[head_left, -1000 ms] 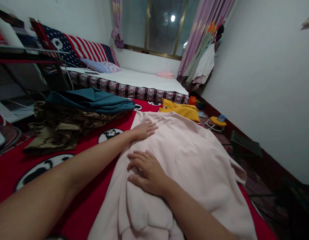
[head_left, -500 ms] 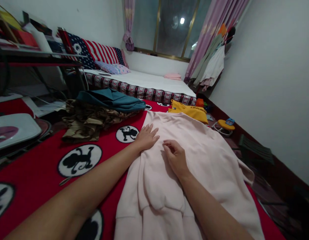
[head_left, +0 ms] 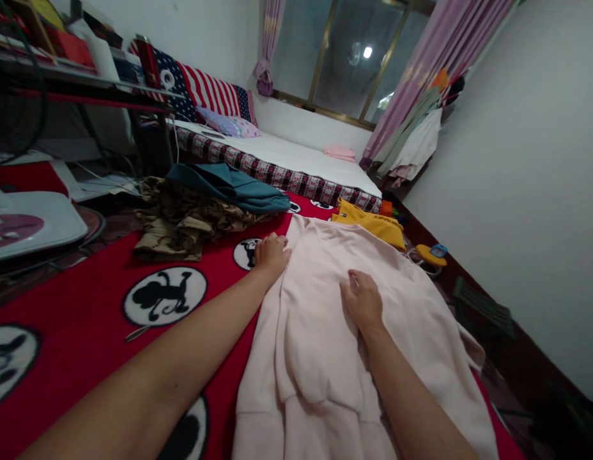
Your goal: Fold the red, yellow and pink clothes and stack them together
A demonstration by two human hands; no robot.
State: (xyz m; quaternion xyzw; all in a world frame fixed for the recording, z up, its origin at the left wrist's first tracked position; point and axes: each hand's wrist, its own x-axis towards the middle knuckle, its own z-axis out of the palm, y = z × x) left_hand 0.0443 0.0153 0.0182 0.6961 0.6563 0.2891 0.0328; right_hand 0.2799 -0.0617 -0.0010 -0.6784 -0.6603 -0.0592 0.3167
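Observation:
A pale pink sweatshirt [head_left: 320,345] lies spread on a red blanket [head_left: 85,294] patterned with black monkey figures in white circles. Its left side is folded lengthwise, so the sleeve runs down toward me. My left hand [head_left: 272,254] rests at the left folded edge near the shoulder, fingers loosely bent and apart, gripping no cloth that I can see. Over the middle of the sweatshirt is my right hand [head_left: 363,300], its fingers slightly curled, thumb and forefinger apart, holding nothing. Whether the right fingertips touch the fabric is hard to tell.
Beyond the sweatshirt lies a folded yellow garment [head_left: 370,223]. Camouflage clothing [head_left: 176,223] and a teal garment [head_left: 229,185] are heaped at the left. A bed [head_left: 287,153] stands under the window. A dark green stool [head_left: 483,310] is on the floor at right.
My left hand has slid left from the sweatshirt's surface to its edge, its fingers now more bent. My right hand sits farther right over the cloth. The camera view has shifted slightly.

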